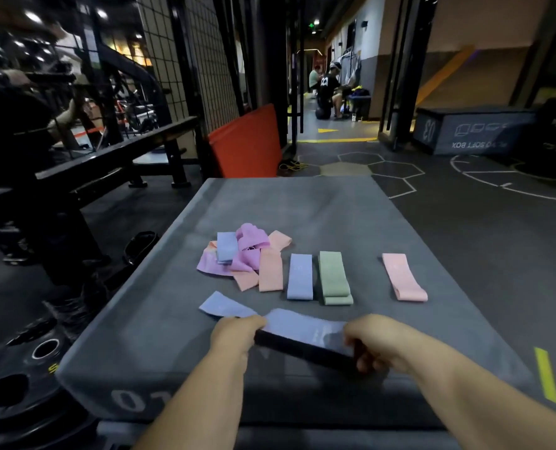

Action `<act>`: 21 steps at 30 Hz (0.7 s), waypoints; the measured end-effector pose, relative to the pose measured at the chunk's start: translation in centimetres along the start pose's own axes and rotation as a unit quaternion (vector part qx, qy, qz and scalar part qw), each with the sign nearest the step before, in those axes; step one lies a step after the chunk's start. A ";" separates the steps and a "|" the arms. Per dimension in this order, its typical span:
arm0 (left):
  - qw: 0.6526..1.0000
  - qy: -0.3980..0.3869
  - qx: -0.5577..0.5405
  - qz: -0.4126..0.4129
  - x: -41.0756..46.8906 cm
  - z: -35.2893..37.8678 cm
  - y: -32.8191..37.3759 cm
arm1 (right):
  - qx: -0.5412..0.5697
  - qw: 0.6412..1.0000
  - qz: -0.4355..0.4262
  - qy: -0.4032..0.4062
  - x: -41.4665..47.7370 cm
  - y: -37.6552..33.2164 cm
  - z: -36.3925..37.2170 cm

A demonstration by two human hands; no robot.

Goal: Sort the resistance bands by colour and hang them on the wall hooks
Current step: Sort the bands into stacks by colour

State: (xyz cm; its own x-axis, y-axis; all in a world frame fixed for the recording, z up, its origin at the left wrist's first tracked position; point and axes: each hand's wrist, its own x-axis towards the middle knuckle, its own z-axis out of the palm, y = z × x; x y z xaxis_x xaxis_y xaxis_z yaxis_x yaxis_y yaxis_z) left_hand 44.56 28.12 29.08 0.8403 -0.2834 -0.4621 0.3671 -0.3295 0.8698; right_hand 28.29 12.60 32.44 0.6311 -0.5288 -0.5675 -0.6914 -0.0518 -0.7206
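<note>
**A:** What have the hands got?

**B:** The left hand (237, 332) and the right hand (375, 345) each grip one end of a blue band (302, 329), fingers curled round it; it spans the gap between them, its dark underside showing along the near edge.

**A:** And the other bands?

**B:** All lie on the grey soft box (302, 206), beyond the grip. A second blue band (224, 307) lies just past the left hand; whether it touches the hand, I cannot tell. Farther out, beyond the held band, a flat blue band (299, 277) and the green bands (334, 276), one stacked on the other, lie side by side. A pink band (404, 277) lies alone beyond the right hand, and the mixed pile (241, 254) of purple, peach and blue sits farther beyond the left.
</note>
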 end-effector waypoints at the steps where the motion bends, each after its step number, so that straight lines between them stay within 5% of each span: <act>1: 1.000 -0.001 0.007 -0.008 -0.3 0.1 -0.2 | -0.002 1.000 -0.006 0.000 0.0 0.1 -0.3; 11: 0.988 0.020 0.155 0.013 -0.4 -0.8 -1.6 | -0.199 0.978 -0.037 0.044 0.3 1.6 -4.2; 17: 0.888 0.052 0.446 0.095 0.0 -0.7 -0.1 | -0.243 0.966 -0.025 0.081 0.9 2.8 -6.3; 21: 0.846 0.099 0.515 0.093 -0.2 -0.3 0.3 | -0.255 0.963 -0.018 0.082 1.1 3.3 -7.2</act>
State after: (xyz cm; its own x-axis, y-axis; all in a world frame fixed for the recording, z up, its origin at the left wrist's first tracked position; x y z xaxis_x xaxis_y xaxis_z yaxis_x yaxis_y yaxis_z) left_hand 44.66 28.38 29.50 0.9332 -0.2939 -0.2069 -0.2358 -0.9351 0.2646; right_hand 24.11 5.77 32.31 0.6235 -0.6430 -0.4447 -0.7787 -0.4600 -0.4267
